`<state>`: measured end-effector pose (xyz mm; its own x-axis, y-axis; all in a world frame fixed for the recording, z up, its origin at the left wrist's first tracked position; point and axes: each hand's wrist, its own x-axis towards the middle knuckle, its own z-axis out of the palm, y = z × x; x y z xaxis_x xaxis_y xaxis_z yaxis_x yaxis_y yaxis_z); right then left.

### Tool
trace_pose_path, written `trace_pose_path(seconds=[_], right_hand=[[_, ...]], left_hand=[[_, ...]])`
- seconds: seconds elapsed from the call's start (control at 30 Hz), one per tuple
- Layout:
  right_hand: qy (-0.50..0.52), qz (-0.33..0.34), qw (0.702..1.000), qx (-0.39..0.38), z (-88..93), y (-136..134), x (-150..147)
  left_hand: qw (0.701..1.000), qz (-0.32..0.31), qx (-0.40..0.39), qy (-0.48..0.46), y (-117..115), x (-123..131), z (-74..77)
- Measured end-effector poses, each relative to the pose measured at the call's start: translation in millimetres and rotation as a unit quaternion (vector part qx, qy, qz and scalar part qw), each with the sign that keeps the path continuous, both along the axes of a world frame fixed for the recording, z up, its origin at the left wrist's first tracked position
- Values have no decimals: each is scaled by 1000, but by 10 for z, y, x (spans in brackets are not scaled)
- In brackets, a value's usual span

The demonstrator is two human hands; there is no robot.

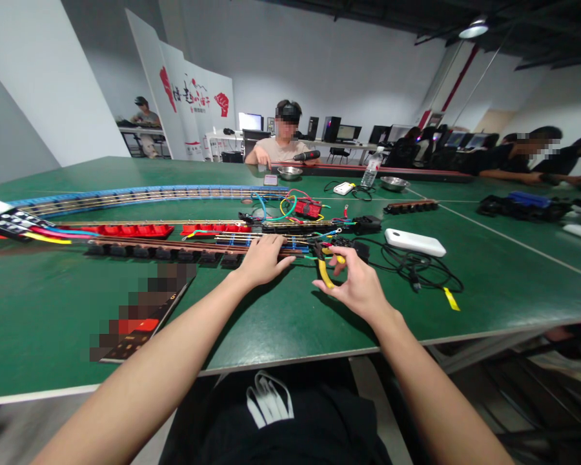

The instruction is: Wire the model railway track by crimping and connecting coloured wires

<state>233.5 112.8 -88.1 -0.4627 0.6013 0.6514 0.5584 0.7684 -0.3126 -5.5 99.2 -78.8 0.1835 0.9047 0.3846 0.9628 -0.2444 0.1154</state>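
My left hand (265, 261) lies across a brown conductor rail strip (193, 248) with black holders. Its fingers curl over the far side, fingertips hidden, and the thumb points right along the near side. My right hand (358, 281) grips yellow-handled pliers (325, 272), handles partly spread. Their dark jaws are by the strip's right end, close to a green wire (311, 258); whether they touch it I cannot tell. Just beyond the left fingers is a blue rail section (232, 239). A red block (307, 208) with coloured wires stands behind.
A long blue rail (164, 194) curves across the back left. A white power bank (415, 242) and a black cable (407, 271) lie right. Left front is a dark flat panel (145, 316), partly pixelated. Across the table sits a person (283, 145) near a metal bowl (289, 173) and a bottle (372, 169).
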Motion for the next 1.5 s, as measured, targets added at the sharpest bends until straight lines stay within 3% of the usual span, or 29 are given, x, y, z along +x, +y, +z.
trace_pose_path(seconds=[0.2,0.37,0.5,0.8,1.23,1.5], right_hand=[[-23,-150,988,37,22,-37,-51],[-26,-186,982,38,20,-41,-68],[-4,-148,989,20,25,-41,-51],[18,34,999,14,21,0,-11],[56,12,998,-27,50,-23,-16],[222,-43,972,-58,147,-91,-49]], left_hand=[[1000,0,0,4,3,-2,3],[1000,0,4,9,3,-6,1],[1000,1,0,9,-3,-4,8],[1000,-1,-3,-1,-4,3,10],[1000,-1,0,3,-3,-4,1],[1000,-6,-3,2,-7,-10,14]])
